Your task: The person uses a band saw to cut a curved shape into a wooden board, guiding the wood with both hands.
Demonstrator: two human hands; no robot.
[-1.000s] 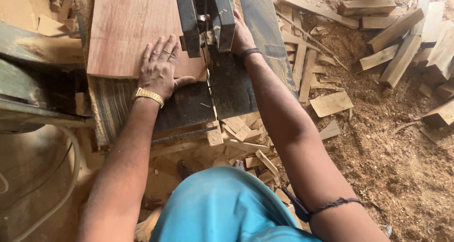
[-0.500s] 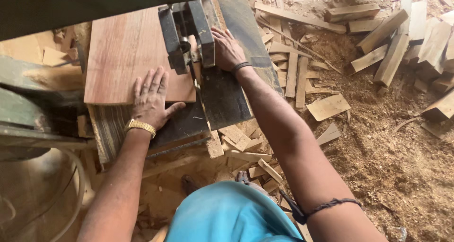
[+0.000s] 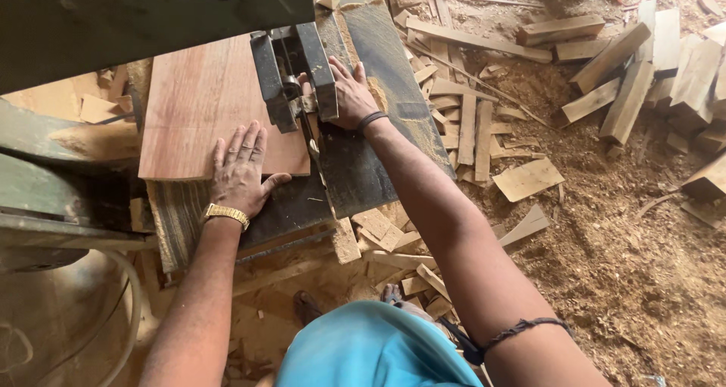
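Flat reddish-brown wooden board [image 3: 200, 107] lying on the dark metal saw desk [image 3: 363, 168], at 11 o'clock from the blue-clad lap. Left hand [image 3: 240, 171], gold wristwatch [image 3: 224, 215] at the wrist, pressed palm-down on the board's near edge, fingers spread flat, gripping nothing. Right hand [image 3: 348, 92] flat beside the dark blade guide housing [image 3: 295, 73], fingers extended, partly hidden behind it. Pale offcut planks [image 3: 628, 69] heaped at 2 o'clock on the sawdust floor [image 3: 620, 266].
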